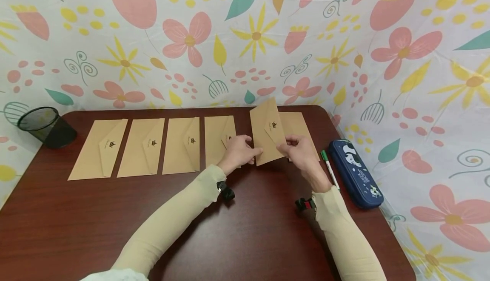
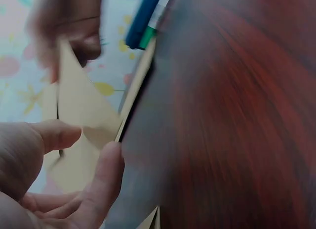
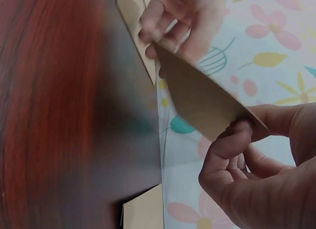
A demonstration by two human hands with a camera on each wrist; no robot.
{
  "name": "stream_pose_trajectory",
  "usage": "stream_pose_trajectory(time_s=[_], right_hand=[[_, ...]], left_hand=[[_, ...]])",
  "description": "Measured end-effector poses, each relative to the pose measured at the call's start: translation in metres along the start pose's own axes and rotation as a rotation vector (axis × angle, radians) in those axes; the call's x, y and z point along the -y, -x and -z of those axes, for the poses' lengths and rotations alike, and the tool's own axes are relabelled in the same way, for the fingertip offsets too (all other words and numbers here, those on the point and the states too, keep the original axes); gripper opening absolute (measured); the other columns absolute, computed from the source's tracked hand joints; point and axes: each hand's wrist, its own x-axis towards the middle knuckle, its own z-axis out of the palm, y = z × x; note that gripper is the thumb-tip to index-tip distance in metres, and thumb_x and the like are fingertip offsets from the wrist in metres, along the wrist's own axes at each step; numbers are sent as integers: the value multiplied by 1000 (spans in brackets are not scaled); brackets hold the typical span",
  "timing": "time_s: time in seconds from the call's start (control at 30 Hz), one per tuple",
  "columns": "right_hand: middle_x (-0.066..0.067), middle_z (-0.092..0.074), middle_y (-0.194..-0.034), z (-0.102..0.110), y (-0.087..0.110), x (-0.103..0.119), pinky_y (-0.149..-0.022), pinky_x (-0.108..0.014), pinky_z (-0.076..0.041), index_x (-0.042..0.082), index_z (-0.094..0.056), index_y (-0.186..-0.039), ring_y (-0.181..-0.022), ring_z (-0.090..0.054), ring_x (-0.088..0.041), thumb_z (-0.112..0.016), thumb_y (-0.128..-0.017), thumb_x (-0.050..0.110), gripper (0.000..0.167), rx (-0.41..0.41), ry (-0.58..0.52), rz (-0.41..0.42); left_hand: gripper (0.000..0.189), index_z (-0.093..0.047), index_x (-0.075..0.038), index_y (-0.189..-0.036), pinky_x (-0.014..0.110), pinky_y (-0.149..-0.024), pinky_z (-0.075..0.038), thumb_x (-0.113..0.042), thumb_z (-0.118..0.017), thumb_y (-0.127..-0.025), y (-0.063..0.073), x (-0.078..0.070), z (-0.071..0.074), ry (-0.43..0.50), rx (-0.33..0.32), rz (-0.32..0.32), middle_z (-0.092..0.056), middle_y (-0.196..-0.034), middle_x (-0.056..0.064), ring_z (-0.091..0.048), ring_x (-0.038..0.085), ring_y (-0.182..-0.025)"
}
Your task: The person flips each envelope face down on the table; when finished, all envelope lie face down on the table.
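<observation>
My right hand [image 1: 303, 152] pinches the lower right edge of a brown kraft envelope [image 1: 263, 134], raised and tilted above the table. The envelope has a pointed flap with a small dark crown print. At its lower left edge is my left hand [image 1: 238, 152], thumb overlapping the envelope and fingers spread apart. In the left wrist view, the thumb and index fingertips [image 2: 111, 155] stand apart. The right wrist view shows the right thumb and curled fingers on the envelope [image 3: 197, 95]. Another envelope [image 1: 296, 123] lies behind the raised one. The left hand partly covers a flat envelope [image 1: 216, 134].
Three more envelopes lie in a row at left, the nearest to the hands being an envelope [image 1: 180, 147]. A black mesh pen holder [image 1: 57, 132] stands at the left corner. On the right lie a green-capped marker [image 1: 330, 168] and a blue pencil case [image 1: 356, 174]. Patterned cloth borders the table.
</observation>
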Motion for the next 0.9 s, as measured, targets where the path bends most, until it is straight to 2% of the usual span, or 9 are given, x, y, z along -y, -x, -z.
stream_pose_trajectory(time_s=[0.13, 0.23, 0.3, 0.37, 0.43, 0.57, 0.7, 0.8, 0.9], right_hand=[[2, -68, -94, -4, 2, 4, -63, -22, -51, -3, -71, -135, -74, -60, -7, -73, -102, 15, 37, -24, -20, 15], [-11, -72, -112, -7, 3, 6, -67, -21, -52, -5, -69, -140, -78, -63, -7, -74, -102, 14, 43, -33, -19, 26], [-19, -70, -131, -8, 3, 7, -73, -19, -54, -4, -66, -145, -87, -68, -11, -74, -102, 15, 48, -25, -13, 29], [-22, -64, -148, -9, 3, 7, -80, -18, -55, -3, -63, -150, -104, -71, -16, -73, -102, 17, 52, -11, -17, 26], [-23, -59, -156, -10, 2, 7, -87, -17, -53, -1, -61, -152, -121, -68, -24, -73, -103, 18, 54, 9, -30, 23], [-21, -59, -157, -11, 2, 8, -96, -19, -50, 1, -61, -153, -141, -59, -30, -72, -104, 19, 54, 46, -60, 23], [-14, -66, -140, -13, 2, 10, -91, -22, -57, 2, -63, -151, -125, -64, -20, -73, -103, 17, 51, 91, -96, 62], [-5, -68, -121, -15, 2, 10, -85, -26, -61, 4, -65, -149, -102, -68, -15, -76, -101, 16, 51, 132, -113, 97], [-1, -71, -118, -16, 2, 10, -85, -30, -61, 9, -66, -149, -96, -67, -12, -78, -100, 18, 51, 164, -89, 113]], left_hand=[[53, -68, -7, -143, 26, -67, -56, -31, -75, -96, -17, 13, -17, -174, -130, -204, -82, -97, 3, -72, 9, -73], [44, -73, -11, -139, 28, -77, -58, -24, -72, -97, -14, 7, -21, -208, -175, -332, -82, -114, 5, -72, 11, -85], [44, -72, -12, -142, 30, -81, -62, -19, -69, -100, -5, -4, -19, -195, -159, -370, -82, -124, 8, -76, 14, -92], [44, -71, -10, -145, 33, -84, -64, -13, -67, -101, 6, -19, -15, -174, -137, -370, -79, -134, 12, -80, 20, -97], [44, -70, -10, -147, 31, -83, -64, -12, -66, -103, 9, -22, -14, -168, -138, -364, -78, -136, 13, -81, 22, -101], [41, -70, -11, -147, 21, -70, -58, -18, -65, -107, 13, -26, -12, -128, -150, -340, -81, -131, 10, -82, 21, -97], [43, -68, -10, -148, 22, -64, -55, -28, -64, -110, 15, -28, -10, -81, -172, -326, -84, -120, 10, -83, 21, -90], [49, -67, -7, -148, 28, -74, -63, -36, -66, -109, 17, -30, -9, -34, -185, -303, -85, -114, 11, -83, 22, -94], [53, -70, -5, -144, 36, -85, -66, -38, -73, -103, 19, -33, -9, 39, -195, -271, -85, -114, 12, -83, 23, -102]])
